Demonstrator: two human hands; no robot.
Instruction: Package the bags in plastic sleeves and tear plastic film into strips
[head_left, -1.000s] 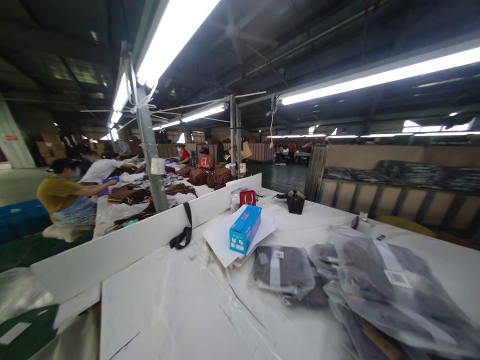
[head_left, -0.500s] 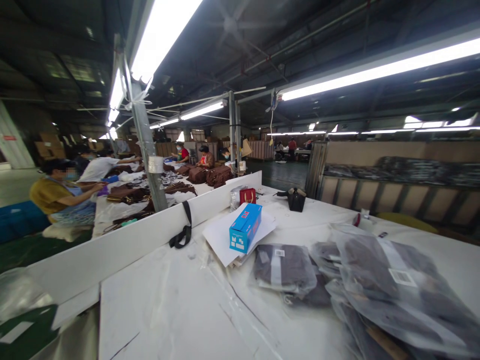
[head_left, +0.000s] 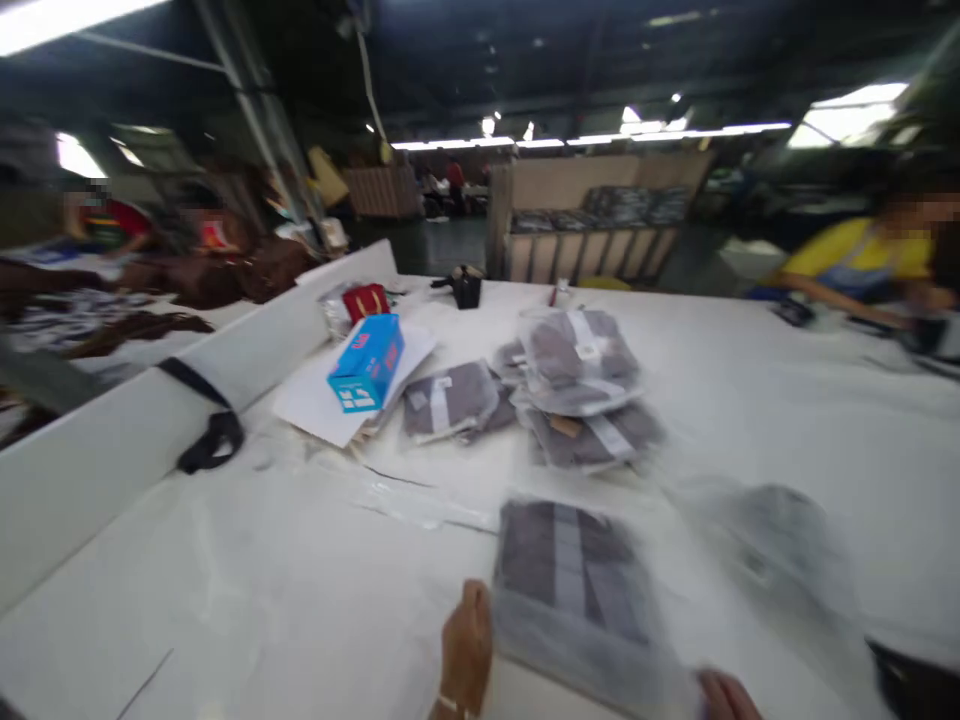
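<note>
A clear plastic bag [head_left: 577, 650] with a folded grey-brown garment [head_left: 529, 555] inside is in front of me, low in the view. A pale strip runs down the garment. At the bag's left edge, my left hand [head_left: 466, 645] is closed on the plastic, fingers curled. My right hand [head_left: 726, 695] is at the lower right corner of the bag, closed on its edge; it is blurred and partly cut off by the frame. Beyond lie several more bagged garments [head_left: 581, 365] in a loose pile, with another bagged garment [head_left: 450, 400] to their left.
A blue box [head_left: 367, 365] rests on white sheets [head_left: 304, 400] at the left. Near it are a black strap [head_left: 214, 440], a red bag [head_left: 366, 303] and a small black bag [head_left: 468, 287]. A crumpled plastic bag [head_left: 787, 540] lies right. Co-workers sit at both sides.
My view has swung right and down. Both my hands and the bagged garment between them have come into view. The bagged pile and blue box now appear farther left.
</note>
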